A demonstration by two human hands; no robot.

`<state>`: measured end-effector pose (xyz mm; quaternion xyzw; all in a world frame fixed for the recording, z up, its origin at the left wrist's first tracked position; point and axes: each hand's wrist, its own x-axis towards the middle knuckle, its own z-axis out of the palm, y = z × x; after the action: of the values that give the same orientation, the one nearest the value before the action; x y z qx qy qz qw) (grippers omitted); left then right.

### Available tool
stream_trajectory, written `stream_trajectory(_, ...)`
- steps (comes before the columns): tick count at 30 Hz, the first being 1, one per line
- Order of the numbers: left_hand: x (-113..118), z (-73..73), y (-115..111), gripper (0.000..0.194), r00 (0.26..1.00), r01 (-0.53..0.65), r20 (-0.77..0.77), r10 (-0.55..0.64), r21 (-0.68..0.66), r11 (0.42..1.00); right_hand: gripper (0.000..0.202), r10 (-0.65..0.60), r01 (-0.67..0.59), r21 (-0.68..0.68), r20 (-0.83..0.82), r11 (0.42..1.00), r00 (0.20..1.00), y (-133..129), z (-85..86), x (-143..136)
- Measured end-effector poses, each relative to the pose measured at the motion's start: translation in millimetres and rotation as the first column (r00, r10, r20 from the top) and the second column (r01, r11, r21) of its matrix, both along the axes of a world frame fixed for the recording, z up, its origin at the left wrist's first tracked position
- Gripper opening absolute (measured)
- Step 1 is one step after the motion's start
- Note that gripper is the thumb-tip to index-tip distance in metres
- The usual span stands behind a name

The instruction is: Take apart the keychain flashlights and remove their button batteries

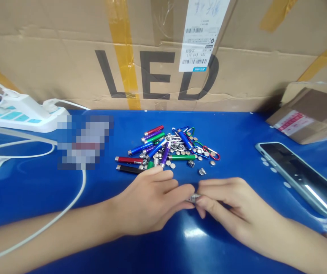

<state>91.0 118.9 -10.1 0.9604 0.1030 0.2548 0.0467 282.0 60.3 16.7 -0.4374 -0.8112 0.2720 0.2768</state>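
My left hand (154, 198) and my right hand (232, 207) meet just in front of the pile, fingers pinched. Between their fingertips shows a short silvery metal piece (192, 198), gripped from both sides; most of it is covered by the fingers. Behind my left hand lie several slim mini flashlights, among them a red one (129, 160), a black one (129, 169), a green one (182, 157) and a purple one (166, 154). Button cells (173, 166) and coloured carabiner clips (211, 153) are scattered among them. A small metal cap (202, 171) sits nearest my right hand.
A large cardboard box (66, 57) marked LED stands along the back of the blue table (95, 251). At left are a white power strip (23, 114), a white cable (66, 213) crossing my left forearm and a blurred-out object (89, 142). A phone (300, 177) and smaller box (308, 114) lie right.
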Motion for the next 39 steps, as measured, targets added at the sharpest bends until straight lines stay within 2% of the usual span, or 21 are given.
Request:
stream_trajectory(2,0.2,0.1,-0.1,0.036,1.000,-0.012,-0.008,0.012,0.000,1.000,0.038,-0.034,0.030,-0.113,-0.031,0.993,0.999,0.0,1.2,-1.6)
stream_trajectory(5,1.9,2.0,0.2,0.037,0.998,-0.030,-0.052,0.027,-0.049,0.998,0.039,-0.067,0.061,-0.198,-0.026,0.978,0.997,0.5,1.8,-2.0)
stream_trajectory(7,3.2,4.5,0.7,0.033,0.994,-0.044,-0.101,0.028,-0.150,0.988,0.040,-0.078,0.072,-0.224,-0.017,0.972,0.997,1.1,2.1,-1.5)
stream_trajectory(10,4.3,8.3,2.2,0.022,0.992,-0.056,-0.122,0.015,-0.334,0.941,0.043,-0.099,0.084,-0.296,-0.035,0.951,0.994,1.7,3.1,-0.1)
stream_trajectory(14,3.4,11.4,6.3,0.019,1.000,-0.016,-0.022,0.007,-0.477,0.879,0.047,-0.136,0.094,-0.384,-0.085,0.919,0.987,2.5,3.1,2.3)
stream_trajectory(16,2.2,12.7,9.0,0.025,0.998,0.001,0.058,0.040,-0.580,0.814,0.048,-0.143,0.095,-0.397,-0.092,0.913,0.985,3.5,1.7,3.9)
stream_trajectory(17,1.5,13.4,10.4,0.029,0.995,-0.001,0.079,0.068,-0.646,0.763,0.048,-0.143,0.098,-0.401,-0.084,0.911,0.986,4.2,0.6,4.9)
stream_trajectory(21,-1.4,15.3,14.9,0.039,0.985,-0.021,0.070,0.157,-0.859,0.512,0.045,-0.135,0.118,-0.416,-0.011,0.902,0.991,6.2,-4.0,8.0)
stream_trajectory(22,-2.1,15.2,15.5,0.040,0.982,-0.013,0.077,0.172,-0.881,0.472,0.045,-0.133,0.124,-0.419,0.009,0.899,0.991,6.3,-4.8,8.3)
stream_trajectory(24,-3.1,14.6,16.0,0.040,0.978,0.011,0.102,0.184,-0.899,0.438,0.044,-0.131,0.135,-0.422,0.039,0.896,0.991,6.1,-5.4,8.4)
stream_trajectory(30,-3.0,13.2,16.2,0.038,0.964,0.103,0.191,0.183,-0.908,0.407,0.044,-0.122,0.141,-0.408,0.072,0.902,0.990,6.4,-4.4,7.0)
stream_trajectory(35,-2.2,12.6,18.1,0.037,0.962,0.118,0.208,0.179,-0.902,0.415,0.045,-0.124,0.149,-0.370,0.090,0.917,0.988,5.7,-4.8,5.5)
stream_trajectory(37,-2.0,12.6,16.2,0.037,0.964,0.093,0.197,0.179,-0.879,0.467,0.045,-0.127,0.151,-0.353,0.091,0.924,0.988,5.2,-4.8,5.7)
stream_trajectory(39,-1.5,12.3,11.3,0.029,0.966,0.043,0.190,0.178,-0.792,0.609,0.044,-0.137,0.160,-0.305,0.095,0.939,0.986,5.5,-4.6,7.9)
